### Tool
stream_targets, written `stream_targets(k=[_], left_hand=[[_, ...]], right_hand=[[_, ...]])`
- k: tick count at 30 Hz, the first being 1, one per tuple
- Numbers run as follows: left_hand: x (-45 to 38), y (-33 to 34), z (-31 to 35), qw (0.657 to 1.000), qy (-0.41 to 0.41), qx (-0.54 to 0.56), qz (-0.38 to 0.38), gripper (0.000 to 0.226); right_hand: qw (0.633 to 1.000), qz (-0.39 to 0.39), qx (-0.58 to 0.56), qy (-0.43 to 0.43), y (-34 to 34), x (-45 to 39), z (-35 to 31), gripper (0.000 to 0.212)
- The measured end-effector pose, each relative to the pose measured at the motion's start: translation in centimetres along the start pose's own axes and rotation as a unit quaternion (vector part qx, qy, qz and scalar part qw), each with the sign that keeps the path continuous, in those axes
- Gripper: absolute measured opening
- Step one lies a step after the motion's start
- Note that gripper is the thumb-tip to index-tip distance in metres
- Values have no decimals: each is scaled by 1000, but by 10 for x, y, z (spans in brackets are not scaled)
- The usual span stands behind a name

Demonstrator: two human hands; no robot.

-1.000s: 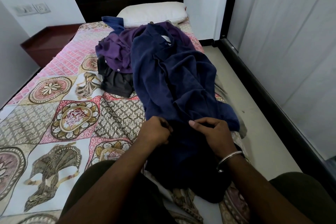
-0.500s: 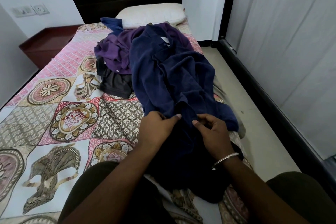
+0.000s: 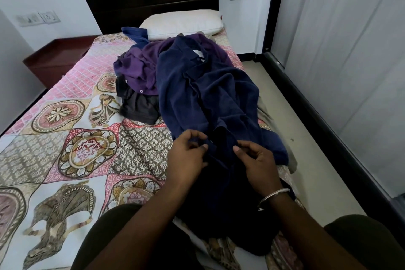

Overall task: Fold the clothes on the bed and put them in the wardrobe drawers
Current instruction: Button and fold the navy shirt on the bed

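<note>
Matt navy cloth shirt (image 3: pixel 210 98); shiny metal bangle (image 3: pixel 274 196).

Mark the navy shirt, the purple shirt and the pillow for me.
navy shirt (image 3: pixel 208 94), head view, on its spread chest panel.
purple shirt (image 3: pixel 135 68), head view, on its crumpled body left of the navy one.
pillow (image 3: pixel 182 22), head view, on its top face.

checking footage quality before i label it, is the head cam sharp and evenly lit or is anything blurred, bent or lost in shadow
Head view: mostly sharp, with soft daylight and no glare; wide-angle bending shows in the curtain and the floor edge; the navy shirt turns nearly black near the left hand and the right hand, so its folds are hard to read there; the fingers look only slightly soft.
</note>
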State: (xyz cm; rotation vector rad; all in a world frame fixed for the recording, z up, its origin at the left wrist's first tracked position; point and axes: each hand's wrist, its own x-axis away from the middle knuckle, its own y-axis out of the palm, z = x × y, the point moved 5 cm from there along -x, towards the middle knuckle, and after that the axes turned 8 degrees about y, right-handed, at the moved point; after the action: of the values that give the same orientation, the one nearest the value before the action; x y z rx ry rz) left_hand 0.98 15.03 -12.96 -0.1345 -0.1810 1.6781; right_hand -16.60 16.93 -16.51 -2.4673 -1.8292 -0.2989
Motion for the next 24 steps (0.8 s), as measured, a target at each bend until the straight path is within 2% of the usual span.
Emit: stream_targets(k=[4, 7, 10, 16, 20, 24], left_hand=[[0, 5, -3, 999, -16, 9, -27, 21], [0, 6, -3, 999, -12, 11, -31, 7], [-1, 7, -3, 999, 0, 3, -44, 7], [-3, 4, -5, 998, 19, -54, -23, 17], [-3, 5, -5, 997, 35, -71, -27, 14], [-1, 10, -5, 997, 35, -59, -39, 13]], right_hand=[[999, -12, -47, 18, 1, -3, 0, 11], [997, -36, -64, 38, 3, -3, 1, 14], [994, -40, -85, 53, 3, -3, 2, 13], [999, -28, -17, 7, 3, 1, -7, 3], [992, 4, 98, -74, 6, 1, -11, 15], [982, 28, 147, -113, 9, 4, -10, 6]])
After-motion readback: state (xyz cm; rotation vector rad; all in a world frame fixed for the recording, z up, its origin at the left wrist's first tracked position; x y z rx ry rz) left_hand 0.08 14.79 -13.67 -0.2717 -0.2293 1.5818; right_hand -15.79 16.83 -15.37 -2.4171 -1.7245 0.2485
